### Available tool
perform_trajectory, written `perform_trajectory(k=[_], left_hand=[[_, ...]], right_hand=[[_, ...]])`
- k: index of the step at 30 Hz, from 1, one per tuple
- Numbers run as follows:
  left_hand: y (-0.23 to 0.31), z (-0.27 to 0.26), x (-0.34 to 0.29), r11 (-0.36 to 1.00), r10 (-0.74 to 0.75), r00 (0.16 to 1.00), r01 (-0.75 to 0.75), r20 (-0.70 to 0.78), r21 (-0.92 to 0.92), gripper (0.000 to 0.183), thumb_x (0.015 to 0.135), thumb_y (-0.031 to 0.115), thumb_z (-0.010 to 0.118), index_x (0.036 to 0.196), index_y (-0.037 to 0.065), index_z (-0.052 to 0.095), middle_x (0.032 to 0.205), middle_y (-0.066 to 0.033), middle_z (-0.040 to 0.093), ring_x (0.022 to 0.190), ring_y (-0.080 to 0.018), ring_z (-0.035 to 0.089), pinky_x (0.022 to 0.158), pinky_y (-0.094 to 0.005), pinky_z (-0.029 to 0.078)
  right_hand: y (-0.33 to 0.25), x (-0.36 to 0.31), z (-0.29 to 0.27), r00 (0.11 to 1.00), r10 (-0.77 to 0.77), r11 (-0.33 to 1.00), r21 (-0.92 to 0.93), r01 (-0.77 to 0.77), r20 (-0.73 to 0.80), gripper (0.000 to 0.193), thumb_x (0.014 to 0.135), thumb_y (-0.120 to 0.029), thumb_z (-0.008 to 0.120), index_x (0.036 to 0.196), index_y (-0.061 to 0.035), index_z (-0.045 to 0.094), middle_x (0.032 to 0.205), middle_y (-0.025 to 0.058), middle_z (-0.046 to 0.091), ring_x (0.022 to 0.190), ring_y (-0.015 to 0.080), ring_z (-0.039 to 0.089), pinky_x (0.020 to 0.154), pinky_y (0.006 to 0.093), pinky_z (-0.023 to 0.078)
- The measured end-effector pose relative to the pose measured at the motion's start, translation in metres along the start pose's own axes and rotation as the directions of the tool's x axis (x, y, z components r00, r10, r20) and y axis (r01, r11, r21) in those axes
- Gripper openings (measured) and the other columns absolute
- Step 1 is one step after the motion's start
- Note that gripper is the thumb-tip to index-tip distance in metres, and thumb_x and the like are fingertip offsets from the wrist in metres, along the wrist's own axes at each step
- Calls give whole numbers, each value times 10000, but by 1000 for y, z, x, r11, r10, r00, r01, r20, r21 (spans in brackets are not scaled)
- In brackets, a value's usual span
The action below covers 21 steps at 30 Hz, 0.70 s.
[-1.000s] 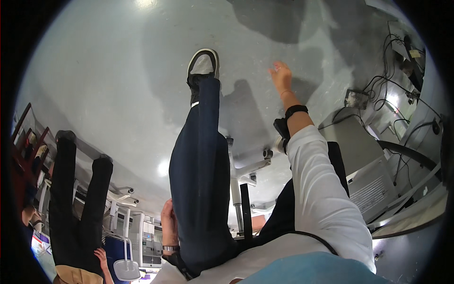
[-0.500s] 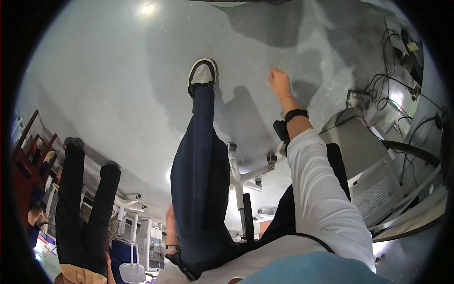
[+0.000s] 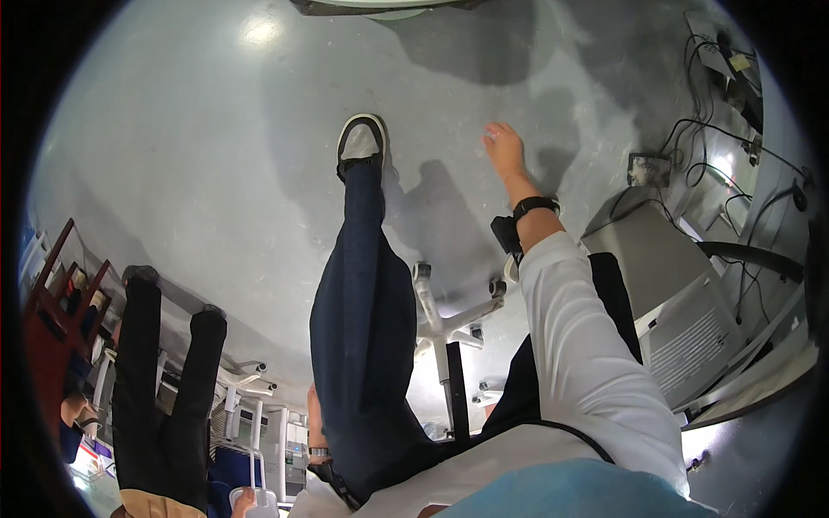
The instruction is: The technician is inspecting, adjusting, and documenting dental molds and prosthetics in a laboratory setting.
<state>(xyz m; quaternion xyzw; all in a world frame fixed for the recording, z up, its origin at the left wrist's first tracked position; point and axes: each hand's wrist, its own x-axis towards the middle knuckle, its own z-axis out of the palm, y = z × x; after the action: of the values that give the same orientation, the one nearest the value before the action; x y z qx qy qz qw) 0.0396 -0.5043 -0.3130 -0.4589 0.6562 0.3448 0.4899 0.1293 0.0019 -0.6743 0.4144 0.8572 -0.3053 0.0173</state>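
Note:
Over the grey floor [image 3: 259, 173] my right hand [image 3: 505, 151] reaches forward. Its fingers are loosely spread, and I see nothing held in them. A black band [image 3: 535, 205] with a dark block-shaped device [image 3: 507, 235] circles that wrist, below which the white sleeve begins. Beside my left thigh [image 3: 363, 345] only a strip of my left hand [image 3: 313, 410] shows; its fingers are hidden behind the leg. A metal watch band [image 3: 319, 451] is on the left wrist. My foot in a black-and-grey shoe [image 3: 361, 142] is stretched out on the floor.
A wheeled chair base [image 3: 440, 324] stands beneath me. At right are a grey computer case [image 3: 665, 276], black cables [image 3: 704, 125] and a small box [image 3: 648, 170]. Another person's dark-trousered legs [image 3: 138, 363] are at left, near a dark red wooden frame [image 3: 56, 328].
The fingers of my right hand have loosened from a curl and spread. The view has shifted slightly. Another person's hand now shows at the lower left edge.

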Motion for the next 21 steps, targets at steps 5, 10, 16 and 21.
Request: perform_trajectory(k=[5, 10, 16, 21], left_hand=[[-3, -2, -4, 1000, -26, 999, 26, -22, -3, 346, 976, 258, 446, 1121, -6, 615, 996, -83, 666, 890, -168, 627, 798, -291, 502], [-7, -8, -12, 999, -51, 998, 51, -45, -1, 345, 971, 261, 449, 1112, -4, 620, 987, -87, 670, 885, -175, 631, 795, -296, 503], [-14, -15, -21, 999, -53, 998, 53, -45, 9, 345, 967, 265, 454, 1102, -1, 626, 977, -91, 674, 878, -185, 635, 791, -303, 504], [-14, -25, -30, 1000, -12, 999, 12, -34, 19, 345, 962, 268, 457, 1093, 1, 632, 968, -95, 678, 872, -192, 638, 788, -308, 505]], right_hand=[[0, -1, 8, 992, 61, 997, -53, -55, 109, 116, 762, -80, 686, 864, -54, 637, 906, 119, 624, 891, 319, 609, 769, 407, 497], [5, -5, 17, 986, 87, 981, -182, -61, 143, 142, 794, -56, 635, 934, -67, 614, 960, 145, 606, 933, 342, 600, 810, 410, 495], [6, -8, 16, 998, -14, 957, -289, 30, 58, 148, 798, -15, 589, 943, -41, 574, 993, 171, 616, 936, 348, 610, 815, 417, 499], [-24, -14, -16, 958, 284, 954, -85, -287, -46, 137, 785, -5, 587, 911, -53, 569, 847, 167, 643, 836, 355, 637, 760, 435, 504]])
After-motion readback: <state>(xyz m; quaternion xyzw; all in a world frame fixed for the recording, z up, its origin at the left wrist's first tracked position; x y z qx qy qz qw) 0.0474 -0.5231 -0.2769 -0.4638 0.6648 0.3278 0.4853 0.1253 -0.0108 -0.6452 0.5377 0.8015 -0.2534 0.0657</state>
